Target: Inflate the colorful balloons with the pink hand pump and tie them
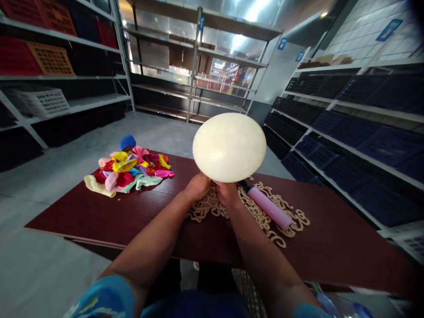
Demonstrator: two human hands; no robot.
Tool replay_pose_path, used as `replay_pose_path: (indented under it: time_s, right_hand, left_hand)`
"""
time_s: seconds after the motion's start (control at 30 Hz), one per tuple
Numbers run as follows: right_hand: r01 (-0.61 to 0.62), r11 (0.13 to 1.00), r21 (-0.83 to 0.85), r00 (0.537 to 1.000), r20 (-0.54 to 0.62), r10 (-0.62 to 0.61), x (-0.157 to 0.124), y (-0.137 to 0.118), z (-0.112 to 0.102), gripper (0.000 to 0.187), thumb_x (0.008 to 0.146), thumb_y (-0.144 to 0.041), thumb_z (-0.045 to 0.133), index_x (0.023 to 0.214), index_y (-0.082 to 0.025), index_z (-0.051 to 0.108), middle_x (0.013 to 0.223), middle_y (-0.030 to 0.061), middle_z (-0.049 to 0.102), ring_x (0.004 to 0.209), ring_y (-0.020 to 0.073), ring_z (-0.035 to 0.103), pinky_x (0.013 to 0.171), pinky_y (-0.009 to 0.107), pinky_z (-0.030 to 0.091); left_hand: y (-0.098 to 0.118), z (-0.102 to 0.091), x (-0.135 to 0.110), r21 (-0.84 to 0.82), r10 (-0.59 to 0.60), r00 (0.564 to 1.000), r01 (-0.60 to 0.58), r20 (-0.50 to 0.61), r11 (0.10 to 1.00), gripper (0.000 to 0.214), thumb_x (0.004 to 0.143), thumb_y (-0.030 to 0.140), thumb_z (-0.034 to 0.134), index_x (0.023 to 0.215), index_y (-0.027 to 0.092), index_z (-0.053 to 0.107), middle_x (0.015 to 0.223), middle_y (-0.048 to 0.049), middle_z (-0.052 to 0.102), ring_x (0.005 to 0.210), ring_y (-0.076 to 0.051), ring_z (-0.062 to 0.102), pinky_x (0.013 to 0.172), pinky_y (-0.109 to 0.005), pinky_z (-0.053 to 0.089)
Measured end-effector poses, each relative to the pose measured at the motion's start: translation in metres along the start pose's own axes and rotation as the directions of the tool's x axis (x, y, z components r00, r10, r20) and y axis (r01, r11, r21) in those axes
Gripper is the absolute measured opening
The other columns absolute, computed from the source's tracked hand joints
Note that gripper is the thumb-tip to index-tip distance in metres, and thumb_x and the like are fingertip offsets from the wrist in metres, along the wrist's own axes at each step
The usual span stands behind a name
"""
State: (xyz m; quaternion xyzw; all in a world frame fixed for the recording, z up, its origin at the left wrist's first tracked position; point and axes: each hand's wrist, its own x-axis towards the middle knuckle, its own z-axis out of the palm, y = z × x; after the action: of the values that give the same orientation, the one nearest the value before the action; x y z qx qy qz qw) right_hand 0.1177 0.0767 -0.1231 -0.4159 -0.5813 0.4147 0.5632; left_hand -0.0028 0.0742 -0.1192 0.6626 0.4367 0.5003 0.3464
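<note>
A large inflated pale-yellow balloon (229, 147) stands upright above the table in front of me. My left hand (198, 187) and my right hand (228, 192) are closed together at its lower end, apparently pinching the neck. The balloon hides most of my fingertips and the neck itself. Beneath and around my hands lie tan curly string-like pieces (212, 204), spread over the tabletop. On top of them, to the right of my right hand, rests a pink hand pump (270, 206) with a black end.
A pile of limp coloured balloons (124, 170) lies on the left of the dark red-brown table (149, 221). Behind it shows a round blue object (127, 142). Shelving with crates (49, 58) stands left, a shelf rack (195, 66) ahead, and dark crates (380, 145) fill the right shelves.
</note>
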Motion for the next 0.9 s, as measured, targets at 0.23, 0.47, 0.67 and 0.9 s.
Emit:
replay_pose_path:
  time_s: [0.23, 0.47, 0.67, 0.9]
  right_hand:
    - [-0.202, 0.922, 0.329, 0.978, 0.012, 0.21, -0.006, -0.011, -0.008, 0.028, 0.061, -0.04, 0.07, 0.065, -0.018, 0.054, 0.055, -0.0061, 0.048, 0.047, 0.0057, 0.038, 0.043, 0.02, 0.028]
    - [-0.232, 0.884, 0.405, 0.972, 0.066, 0.224, -0.007, -0.019, -0.008, 0.027, 0.061, -0.038, 0.071, 0.064, -0.018, 0.053, 0.053, -0.0072, 0.043, 0.045, 0.0043, 0.033, 0.042, 0.02, 0.024]
    - [-0.2, 0.915, 0.351, 0.977, -0.001, 0.214, -0.007, -0.015, -0.009, 0.025, 0.065, -0.039, 0.067, 0.064, -0.018, 0.054, 0.053, -0.0061, 0.047, 0.046, 0.0051, 0.036, 0.042, 0.02, 0.025]
    - [-0.146, 0.965, 0.218, 0.989, 0.001, 0.15, -0.007, -0.008, -0.011, 0.028, 0.068, -0.044, 0.065, 0.064, -0.018, 0.056, 0.056, -0.0042, 0.052, 0.047, 0.0056, 0.039, 0.043, 0.021, 0.028]
  left_hand:
    - [0.012, -0.011, 0.001, -0.441, -0.238, 0.964, 0.264, 0.115, 0.858, 0.019, 0.064, 0.0, 0.063, 0.065, 0.019, 0.059, 0.062, -0.0035, 0.058, 0.066, -0.017, 0.056, 0.062, -0.022, 0.04]
    - [0.02, -0.014, -0.001, -0.531, -0.23, 0.941, 0.332, 0.249, 0.78, 0.019, 0.069, 0.001, 0.058, 0.066, 0.02, 0.06, 0.065, -0.0029, 0.062, 0.067, -0.017, 0.059, 0.063, -0.021, 0.041]
    - [0.027, -0.008, -0.002, -0.455, -0.129, 0.979, 0.187, 0.156, 0.87, 0.014, 0.066, 0.008, 0.064, 0.064, 0.02, 0.059, 0.063, -0.0023, 0.061, 0.066, -0.017, 0.058, 0.063, -0.023, 0.042]
    - [0.023, -0.005, -0.004, -0.633, -0.354, 0.854, 0.52, 0.381, 0.574, 0.012, 0.073, 0.012, 0.06, 0.062, 0.015, 0.056, 0.054, -0.003, 0.052, 0.045, -0.009, 0.045, 0.04, -0.018, 0.028]
